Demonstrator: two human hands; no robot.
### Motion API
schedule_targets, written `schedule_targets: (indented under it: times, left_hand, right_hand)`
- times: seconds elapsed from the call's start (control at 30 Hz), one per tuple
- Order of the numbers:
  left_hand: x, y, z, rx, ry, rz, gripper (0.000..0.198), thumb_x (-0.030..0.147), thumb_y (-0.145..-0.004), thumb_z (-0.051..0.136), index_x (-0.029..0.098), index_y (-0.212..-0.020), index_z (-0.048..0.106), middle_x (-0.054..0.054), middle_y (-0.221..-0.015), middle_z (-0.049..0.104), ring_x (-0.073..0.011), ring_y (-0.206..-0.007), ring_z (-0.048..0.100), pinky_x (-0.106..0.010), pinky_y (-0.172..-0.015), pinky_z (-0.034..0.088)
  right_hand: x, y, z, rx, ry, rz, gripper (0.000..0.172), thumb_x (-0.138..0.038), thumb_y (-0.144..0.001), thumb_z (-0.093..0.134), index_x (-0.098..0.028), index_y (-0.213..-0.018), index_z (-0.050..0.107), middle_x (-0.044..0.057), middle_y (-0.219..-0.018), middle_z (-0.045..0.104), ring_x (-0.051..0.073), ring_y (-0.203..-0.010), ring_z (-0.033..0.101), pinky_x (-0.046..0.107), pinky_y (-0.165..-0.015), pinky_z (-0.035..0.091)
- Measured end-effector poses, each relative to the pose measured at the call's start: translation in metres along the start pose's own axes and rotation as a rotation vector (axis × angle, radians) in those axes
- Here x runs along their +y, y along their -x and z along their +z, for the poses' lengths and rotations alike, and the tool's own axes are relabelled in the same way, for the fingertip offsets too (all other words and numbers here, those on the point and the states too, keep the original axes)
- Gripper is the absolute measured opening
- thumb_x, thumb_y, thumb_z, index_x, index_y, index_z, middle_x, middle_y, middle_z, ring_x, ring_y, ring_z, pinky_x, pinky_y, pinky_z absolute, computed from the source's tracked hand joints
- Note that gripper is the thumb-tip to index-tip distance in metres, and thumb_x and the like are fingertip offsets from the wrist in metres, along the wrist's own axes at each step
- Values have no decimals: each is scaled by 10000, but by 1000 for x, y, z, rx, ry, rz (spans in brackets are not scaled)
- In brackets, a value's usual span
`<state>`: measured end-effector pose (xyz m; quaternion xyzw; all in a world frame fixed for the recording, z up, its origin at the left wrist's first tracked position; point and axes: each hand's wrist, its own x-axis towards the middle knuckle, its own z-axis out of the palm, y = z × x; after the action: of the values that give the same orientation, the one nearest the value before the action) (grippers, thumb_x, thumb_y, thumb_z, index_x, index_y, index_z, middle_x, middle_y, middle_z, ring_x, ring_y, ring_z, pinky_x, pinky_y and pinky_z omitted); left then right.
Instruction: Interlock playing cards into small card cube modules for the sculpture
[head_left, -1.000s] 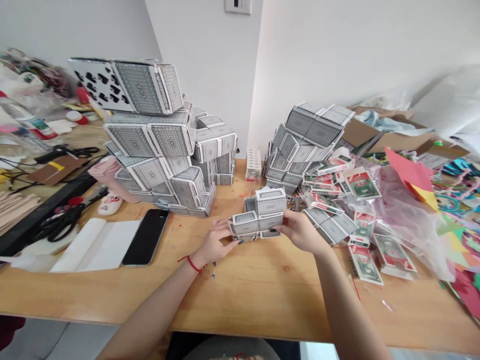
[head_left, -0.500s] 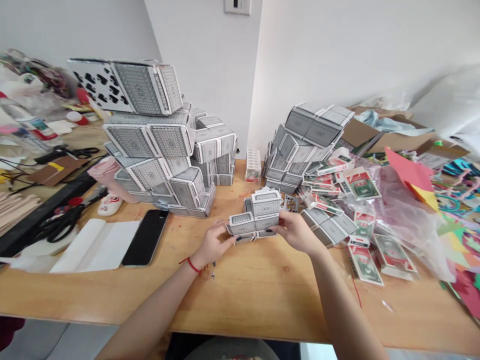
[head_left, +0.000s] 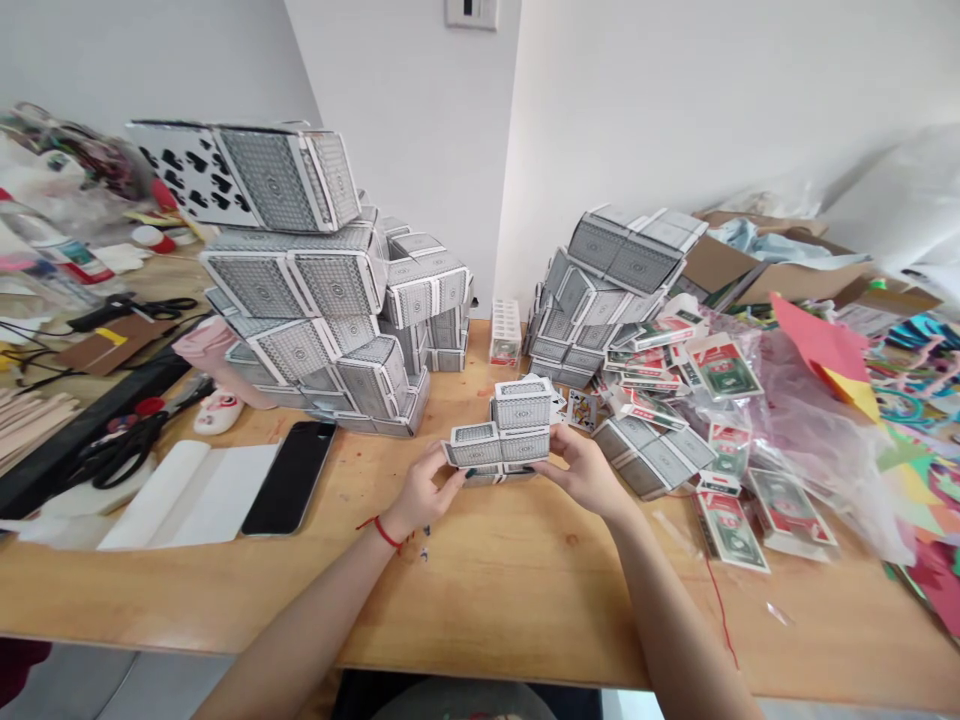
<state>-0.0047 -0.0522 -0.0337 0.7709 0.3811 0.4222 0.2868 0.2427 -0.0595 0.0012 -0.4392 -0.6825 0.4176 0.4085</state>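
Note:
A small stepped stack of playing-card boxes stands at mid-table, built from blocks with grey patterned card backs. My left hand is closed on its left end, thumb along the lower front edge. At the right end, my right hand grips the same stack between thumb and fingers. Parts of the fingers on both hands are hidden behind the blocks. Behind the stack, a few loose playing cards lie face up. A separate grey card block rests to the right of my right hand.
A tall stack of card blocks rises at left, another stack at back right. Several red-and-green card packs are heaped at right. A phone, white paper and black scissors lie at left.
Both hands have shifted slightly left with the small stack, which now faces me more squarely. More of the loose cards behind it show.

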Motion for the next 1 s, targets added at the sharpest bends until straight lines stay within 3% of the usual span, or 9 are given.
schedule_targets:
  times: [0.37, 0.73, 1.0]
  left_hand:
    - [1, -1, 2, -3, 36, -34, 217, 186, -779, 533, 158, -980, 612, -100, -955, 668, -209, -901, 612, -341, -776, 499]
    - [4, -3, -1, -10, 1, 25, 195, 175, -773, 518, 166, -948, 604, -112, -1039, 631, -228, -992, 579, -352, -804, 486]
    - [-2, -2, 3, 13, 97, -28, 152, 207, -770, 574, 154, -907, 611, -91, -978, 651, -194, -918, 600, -335, -837, 474]
  right_hand:
    - [4, 8, 10, 65, 73, -23, 242, -297, -753, 634, -188, -956, 558, 74, -940, 652, 198, -879, 612, 370, -823, 485]
    - [3, 11, 8, 27, 172, -55, 252, -267, -779, 597, -199, -1017, 552, 53, -846, 632, 204, -860, 605, 360, -809, 484]
    - [4, 11, 9, 60, 216, -51, 193, -213, -750, 604, -197, -941, 585, 52, -859, 658, 222, -892, 612, 359, -811, 481]
